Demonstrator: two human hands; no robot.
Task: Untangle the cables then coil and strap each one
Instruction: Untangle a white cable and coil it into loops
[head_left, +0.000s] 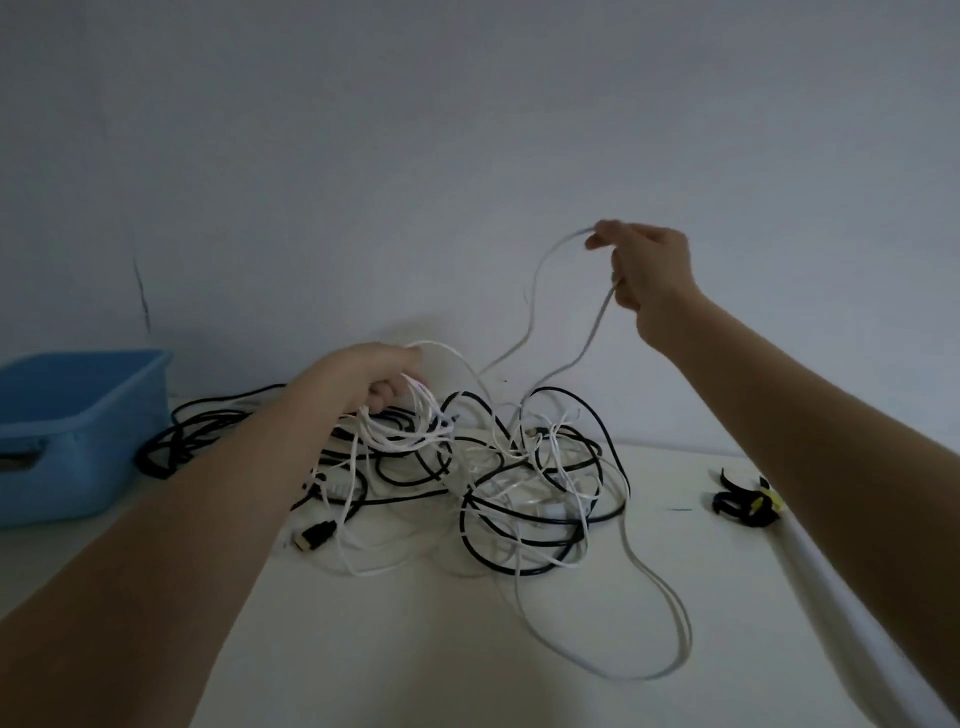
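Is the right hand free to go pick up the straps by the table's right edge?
Probably not yet: the right hand is raised, pinching a white cable running from the tangle. The straps lie unobstructed beside that forearm, so releasing the cable would free it.

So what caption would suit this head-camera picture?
Right hand lifts a white cable from the tangled pile while the left hand grips white loops.

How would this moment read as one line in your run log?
stage: untangling | right hand: lifts thin white cable | left hand: grips white loops | black straps: untouched on white table
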